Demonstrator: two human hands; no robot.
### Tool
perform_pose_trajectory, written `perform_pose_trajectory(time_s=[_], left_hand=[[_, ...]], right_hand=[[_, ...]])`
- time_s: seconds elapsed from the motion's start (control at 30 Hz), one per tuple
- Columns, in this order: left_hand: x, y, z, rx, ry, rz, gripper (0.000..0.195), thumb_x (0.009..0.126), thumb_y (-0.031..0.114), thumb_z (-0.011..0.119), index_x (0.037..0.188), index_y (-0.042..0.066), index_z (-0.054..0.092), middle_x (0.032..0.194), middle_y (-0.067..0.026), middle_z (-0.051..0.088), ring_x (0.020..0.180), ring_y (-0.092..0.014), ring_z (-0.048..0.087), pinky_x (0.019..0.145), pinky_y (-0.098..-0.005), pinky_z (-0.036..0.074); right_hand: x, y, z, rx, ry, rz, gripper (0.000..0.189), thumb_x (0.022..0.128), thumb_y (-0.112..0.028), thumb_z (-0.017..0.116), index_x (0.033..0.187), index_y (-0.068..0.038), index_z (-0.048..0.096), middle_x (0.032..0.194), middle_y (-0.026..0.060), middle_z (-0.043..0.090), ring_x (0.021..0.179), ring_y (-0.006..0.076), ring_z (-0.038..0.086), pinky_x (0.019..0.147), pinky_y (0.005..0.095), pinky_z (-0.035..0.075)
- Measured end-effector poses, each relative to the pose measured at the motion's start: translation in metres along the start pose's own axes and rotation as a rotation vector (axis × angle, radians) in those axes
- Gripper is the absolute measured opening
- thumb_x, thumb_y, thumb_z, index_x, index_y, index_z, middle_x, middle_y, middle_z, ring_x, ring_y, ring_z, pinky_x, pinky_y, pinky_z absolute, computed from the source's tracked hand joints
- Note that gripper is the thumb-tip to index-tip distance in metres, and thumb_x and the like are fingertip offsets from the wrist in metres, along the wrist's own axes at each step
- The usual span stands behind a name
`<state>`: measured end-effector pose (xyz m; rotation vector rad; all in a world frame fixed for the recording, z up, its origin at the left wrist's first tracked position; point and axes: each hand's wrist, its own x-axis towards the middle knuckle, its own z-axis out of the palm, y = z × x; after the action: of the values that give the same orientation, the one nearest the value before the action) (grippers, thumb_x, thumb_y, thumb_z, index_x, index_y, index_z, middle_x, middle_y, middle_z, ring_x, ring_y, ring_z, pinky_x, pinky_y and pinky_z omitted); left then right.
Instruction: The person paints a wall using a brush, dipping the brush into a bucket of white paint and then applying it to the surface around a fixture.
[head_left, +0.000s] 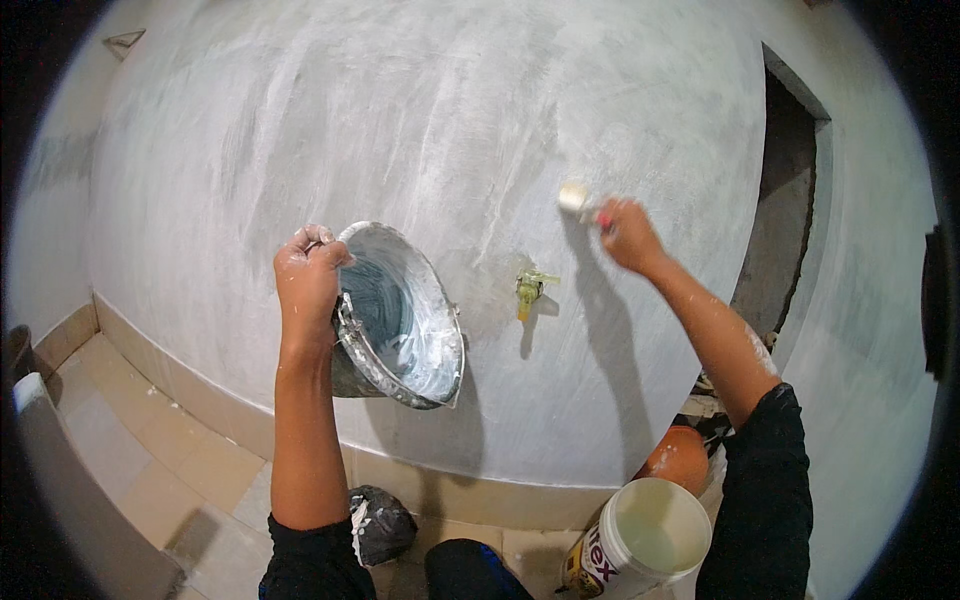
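My left hand (307, 259), spotted with white paint, grips the rim of a dark bucket (397, 315). The bucket tilts with its mouth towards the right, and its inner wall is smeared with whitish paint. My right hand (632, 236) is closed around the handle of a paintbrush (574, 196), slightly blurred, with a bit of red showing at the grip. Its pale bristles are at the wall (420, 142), which is streaked grey and white. Between bucket and brush, a yellowish-green tap (530, 289) sticks out of the wall.
A white plastic paint pail (679, 517) holding pale liquid stands at lower right, with an orange round vessel (679, 457) behind it. A black bag (382, 525) lies on the tiled floor (169, 457). Tan skirting (187, 382) lines the wall's foot. A doorway-like opening (784, 202) is at right.
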<state>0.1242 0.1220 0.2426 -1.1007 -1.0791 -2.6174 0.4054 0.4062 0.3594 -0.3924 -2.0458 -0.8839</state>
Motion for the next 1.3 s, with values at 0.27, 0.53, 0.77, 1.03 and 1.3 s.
perform_pose_trajectory(time_s=[0.27,0.53,0.77,1.03,1.3], left_hand=[[-0.007,0.011,-0.007,0.07,0.028,0.022,0.006,0.072,0.001,0.056,0.072,0.006,0.052,0.07,-0.0004,0.05,0.065,-0.01,0.047,0.063,-0.0241,0.04],[0.002,-0.007,-0.003,-0.028,-0.008,0.003,0.008,0.071,0.0,0.056,0.071,0.007,0.051,0.067,0.0007,0.048,0.061,-0.009,0.044,0.059,-0.0237,0.037],[-0.006,0.001,-0.004,0.024,0.037,-0.021,0.01,0.069,0.0,0.057,0.071,0.008,0.051,0.066,0.0024,0.047,0.059,-0.008,0.042,0.056,-0.0236,0.035],[0.021,-0.005,-0.005,0.035,-0.029,-0.091,0.008,0.07,0.001,0.057,0.077,0.005,0.057,0.071,-0.0004,0.053,0.063,-0.009,0.049,0.058,-0.024,0.04],[0.016,-0.022,-0.006,0.042,-0.017,-0.118,0.01,0.075,0.005,0.058,0.085,0.004,0.06,0.074,-0.0029,0.056,0.065,-0.012,0.054,0.059,-0.0252,0.043]], right_hand=[[0.021,-0.008,-0.032,0.202,0.087,0.217,0.017,0.076,-0.004,0.064,0.093,-0.001,0.069,0.089,0.015,0.066,0.085,0.0283,0.062,0.082,0.0385,0.049],[-0.01,0.034,0.007,-0.192,-0.008,0.184,0.028,0.077,-0.011,0.063,0.102,-0.001,0.063,0.099,0.0208,0.064,0.093,0.0367,0.061,0.083,0.0467,0.046],[-0.053,-0.007,-0.017,0.39,-0.408,0.289,0.02,0.077,-0.01,0.065,0.096,-0.004,0.071,0.099,0.0188,0.067,0.096,0.0288,0.061,0.084,0.0405,0.046],[0.06,0.01,-0.018,0.325,0.496,0.245,0.02,0.078,-0.008,0.061,0.094,0.0,0.069,0.083,0.0152,0.067,0.073,0.0263,0.063,0.069,0.0365,0.048],[0.014,-0.114,0.04,0.308,-0.155,-0.048,0.017,0.077,-0.004,0.061,0.091,0.002,0.068,0.081,0.0159,0.068,0.074,0.0271,0.064,0.071,0.0387,0.05]])
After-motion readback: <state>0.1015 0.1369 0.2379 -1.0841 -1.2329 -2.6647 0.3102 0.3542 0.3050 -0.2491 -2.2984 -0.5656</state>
